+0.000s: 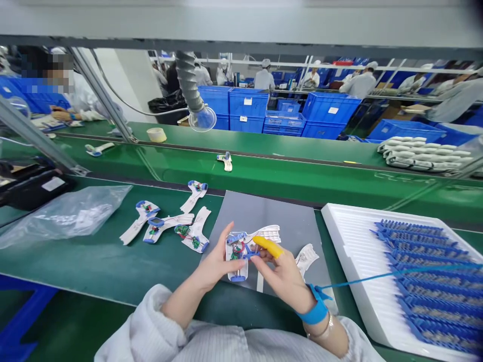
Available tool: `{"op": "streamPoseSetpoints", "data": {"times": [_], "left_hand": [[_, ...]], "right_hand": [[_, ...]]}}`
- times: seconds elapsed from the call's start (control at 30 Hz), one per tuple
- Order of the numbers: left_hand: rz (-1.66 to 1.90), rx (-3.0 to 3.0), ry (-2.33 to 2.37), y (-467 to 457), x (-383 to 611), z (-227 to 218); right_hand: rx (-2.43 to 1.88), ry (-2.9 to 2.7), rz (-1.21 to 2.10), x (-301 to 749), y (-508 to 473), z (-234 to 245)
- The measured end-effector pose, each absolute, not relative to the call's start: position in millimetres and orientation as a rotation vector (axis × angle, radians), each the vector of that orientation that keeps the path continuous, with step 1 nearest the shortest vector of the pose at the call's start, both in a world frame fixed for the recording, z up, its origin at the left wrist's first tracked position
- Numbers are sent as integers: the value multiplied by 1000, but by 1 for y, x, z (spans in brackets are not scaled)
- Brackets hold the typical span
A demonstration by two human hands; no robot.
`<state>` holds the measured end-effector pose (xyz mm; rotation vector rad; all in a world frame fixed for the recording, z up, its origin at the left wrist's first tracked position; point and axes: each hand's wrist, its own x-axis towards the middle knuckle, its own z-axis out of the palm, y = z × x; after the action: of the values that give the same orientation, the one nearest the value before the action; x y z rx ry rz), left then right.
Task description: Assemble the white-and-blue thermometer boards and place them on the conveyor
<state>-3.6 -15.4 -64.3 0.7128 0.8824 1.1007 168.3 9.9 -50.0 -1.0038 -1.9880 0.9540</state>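
My left hand point(216, 259) grips an open white plastic housing point(237, 257) with blue trim, wires and a small green circuit board inside. My right hand point(282, 277), with a yellow finger cot point(267, 246) on one finger, pinches the blue part at the housing's side. A blue wrist strap point(315, 311) circles my right wrist, its cord running off to the right. Both hands are above a grey mat point(298, 221). A white housing half point(306, 259) lies on it near my right hand. Several wired housing parts point(193, 221) lie on the green bench to the left.
A white foam tray point(350, 261) holds rows of blue parts at right. A clear plastic bag point(64, 216) lies at left. Beyond, a green conveyor belt point(287, 163) carries white parts. A co-worker's hand point(60, 114) is at far left; blue crates point(249, 108) stand behind.
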Motion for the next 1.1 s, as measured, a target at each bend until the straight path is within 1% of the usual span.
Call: {"op": "streamPoseSetpoints", "data": {"times": [0.17, 0.3, 0.53, 0.73, 0.93, 1.1], "left_hand": [[1120, 773, 882, -15, -4, -68], [1117, 825, 895, -14, -5, -70], [1136, 913, 1066, -15, -2, -68], [1163, 797, 1034, -18, 4, -70], [1265, 643, 976, -25, 12, -76], [1328, 609, 989, -25, 14, -76]], "right_hand": [[-990, -2043, 951, 167, 11, -52], [-948, -2195, 893, 169, 13, -51], [-991, -2458, 691, 171, 22, -44], [-944, -2568, 549, 174, 28, -48], [-970, -2534, 394, 175, 24, -57], [-972, -2608, 101, 170, 21, -58]]}}
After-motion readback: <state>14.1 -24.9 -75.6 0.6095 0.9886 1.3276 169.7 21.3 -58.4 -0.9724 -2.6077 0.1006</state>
